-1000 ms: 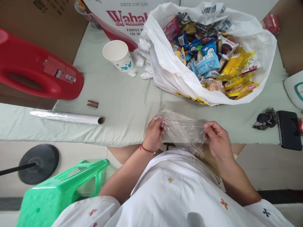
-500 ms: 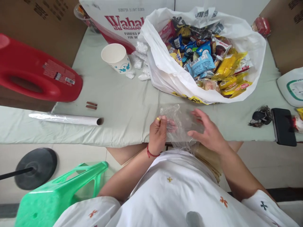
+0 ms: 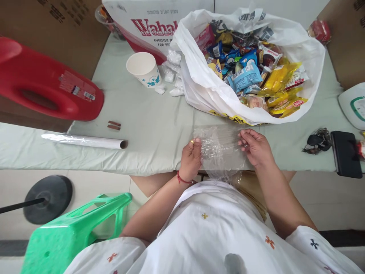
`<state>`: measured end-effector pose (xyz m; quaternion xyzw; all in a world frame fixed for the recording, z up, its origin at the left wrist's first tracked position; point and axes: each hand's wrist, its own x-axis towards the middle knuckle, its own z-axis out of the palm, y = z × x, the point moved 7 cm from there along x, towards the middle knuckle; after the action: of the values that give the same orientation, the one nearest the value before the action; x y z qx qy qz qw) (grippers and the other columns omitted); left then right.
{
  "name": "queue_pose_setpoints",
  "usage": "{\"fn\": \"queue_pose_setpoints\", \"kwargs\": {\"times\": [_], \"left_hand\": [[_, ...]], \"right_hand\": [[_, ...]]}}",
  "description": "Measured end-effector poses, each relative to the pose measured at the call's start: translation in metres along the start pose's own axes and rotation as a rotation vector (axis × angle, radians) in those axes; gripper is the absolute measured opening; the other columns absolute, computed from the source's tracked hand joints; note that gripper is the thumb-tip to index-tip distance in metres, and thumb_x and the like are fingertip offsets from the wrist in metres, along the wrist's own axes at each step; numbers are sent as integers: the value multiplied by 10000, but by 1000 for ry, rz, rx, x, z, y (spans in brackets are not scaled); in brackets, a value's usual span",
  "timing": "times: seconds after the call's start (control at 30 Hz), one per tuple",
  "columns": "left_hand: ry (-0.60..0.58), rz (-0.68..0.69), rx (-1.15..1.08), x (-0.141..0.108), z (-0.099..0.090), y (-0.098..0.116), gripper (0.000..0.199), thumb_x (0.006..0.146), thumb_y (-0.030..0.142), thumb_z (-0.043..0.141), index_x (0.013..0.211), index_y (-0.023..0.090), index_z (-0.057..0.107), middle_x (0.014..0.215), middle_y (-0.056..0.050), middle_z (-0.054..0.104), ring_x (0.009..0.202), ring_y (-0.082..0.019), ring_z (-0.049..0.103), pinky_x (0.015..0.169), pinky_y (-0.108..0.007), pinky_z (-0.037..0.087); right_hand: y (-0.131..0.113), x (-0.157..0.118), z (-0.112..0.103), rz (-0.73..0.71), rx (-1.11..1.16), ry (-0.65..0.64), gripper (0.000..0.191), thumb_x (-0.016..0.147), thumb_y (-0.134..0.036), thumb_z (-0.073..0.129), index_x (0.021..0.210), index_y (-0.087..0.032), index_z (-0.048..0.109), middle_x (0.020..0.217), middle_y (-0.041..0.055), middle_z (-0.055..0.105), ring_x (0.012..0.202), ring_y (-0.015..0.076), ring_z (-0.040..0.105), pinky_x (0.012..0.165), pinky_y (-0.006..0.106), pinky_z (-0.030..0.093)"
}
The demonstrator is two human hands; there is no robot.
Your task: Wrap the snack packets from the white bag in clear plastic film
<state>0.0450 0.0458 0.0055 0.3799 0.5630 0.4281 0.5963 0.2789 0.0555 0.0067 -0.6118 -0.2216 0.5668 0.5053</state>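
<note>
A sheet of clear plastic film (image 3: 218, 146) stretches between my hands at the table's near edge, its lower part hanging crumpled toward my lap. My left hand (image 3: 191, 156) is closed on its left side, thumb on top. At the right side, my right hand (image 3: 254, 146) pinches the film between thumb and fingers. Just beyond the hands stands a white plastic bag (image 3: 205, 95), open at the top and filled with wrapped snacks (image 3: 245, 76). Whether the film is a flat sheet or a bag, I cannot tell.
Left on the table are a white roll (image 3: 85, 141), brown strips (image 3: 114, 125), a paper cup (image 3: 144, 70), small white bundles (image 3: 173, 58) and a red jug (image 3: 76, 95). Keys (image 3: 318, 140) and a black phone (image 3: 346, 154) lie right. A green stool (image 3: 65, 236) stands below.
My right hand has gone from spread fingers beside the film to a pinch on its right side. The film is now pulled wider and flatter. My left hand keeps its hold.
</note>
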Motion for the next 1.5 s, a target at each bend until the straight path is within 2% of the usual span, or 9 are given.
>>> {"fn": "queue_pose_setpoints", "kwargs": {"times": [0.23,0.4,0.6,0.73,0.93,1.07,1.27,1.4,1.5], "left_hand": [[-30,-3,149,5,-3,0,548,982,725,483,728,251,375,494,77,354,391,-96,342,422,-276,249],[60,286,619,27,-7,20,329,967,416,590,737,232,444,617,47,441,573,-124,438,589,-277,347],[210,746,820,0,4,60,112,944,212,515,1001,210,612,949,-73,630,875,-194,623,755,-305,465],[-55,532,1102,5,45,45,190,992,324,524,1020,197,663,967,-92,695,845,-216,684,724,-315,462],[-122,247,1369,40,71,19,397,1038,450,449,1132,136,673,1097,-187,726,903,-316,735,745,-377,469],[-231,247,1133,46,53,19,175,970,227,494,887,175,640,907,-107,714,836,-250,697,717,-339,445],[-281,-101,73,36,-9,12,308,893,457,721,858,215,533,727,43,593,679,-121,643,659,-246,524],[-75,-219,-272,29,-35,5,435,805,446,831,866,224,462,790,69,610,763,-112,715,827,-328,635],[189,-207,-263,29,-57,0,350,863,388,756,882,238,441,702,93,570,579,-71,636,562,-180,536]], "right_hand": [[-6,6,-13,-198,-215,68,457,727,-645,831,776,-216,682,616,-29,558,519,116,499,434,231,340],[-26,7,-9,-710,-901,202,369,963,-501,567,758,-208,660,700,45,663,669,193,581,673,327,444],[-16,11,-9,-780,-1054,237,361,1014,-439,482,814,-207,674,815,91,738,741,221,628,713,335,449],[-15,9,-9,-794,-1037,256,371,1017,-446,481,809,-211,679,813,91,741,748,225,633,715,333,456],[-17,6,-11,-794,-1016,246,357,1008,-436,491,803,-209,675,786,81,720,731,220,613,708,332,446],[-19,6,-22,-728,-950,235,351,989,-447,528,780,-206,673,668,32,646,621,184,533,656,314,406],[-23,10,-38,-626,-819,268,344,948,-465,574,783,-182,680,593,-17,563,560,141,446,600,285,347],[-19,9,-25,-614,-761,245,350,951,-479,583,796,-179,677,602,-28,557,571,133,445,608,278,361],[-16,7,-12,-625,-716,251,360,957,-492,587,809,-177,681,626,-23,577,589,136,465,624,278,383]]}}
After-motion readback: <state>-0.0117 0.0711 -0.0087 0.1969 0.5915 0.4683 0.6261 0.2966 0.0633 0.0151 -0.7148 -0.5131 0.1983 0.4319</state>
